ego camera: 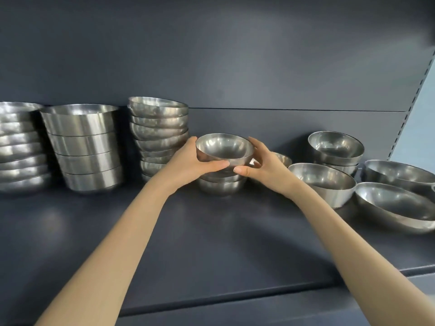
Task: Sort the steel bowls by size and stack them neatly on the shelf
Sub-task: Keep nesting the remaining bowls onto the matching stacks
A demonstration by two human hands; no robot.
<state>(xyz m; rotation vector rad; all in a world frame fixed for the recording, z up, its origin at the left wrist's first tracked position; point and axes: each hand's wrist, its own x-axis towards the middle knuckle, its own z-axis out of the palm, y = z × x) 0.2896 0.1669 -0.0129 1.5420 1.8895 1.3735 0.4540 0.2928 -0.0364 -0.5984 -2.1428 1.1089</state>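
Observation:
A small steel bowl is held between both hands just above a short stack of similar small bowls at the middle of the dark shelf. My left hand grips its left side, thumb under the front. My right hand grips its right side, thumb near the base. Another small bowl is partly hidden behind my right hand.
On the left stand a stack of wide bowls, a stack of straight-sided deep bowls and a leaning stack of shallow bowls. On the right are stacked bowls, a medium bowl and two large bowls. A slotted upright bounds the right.

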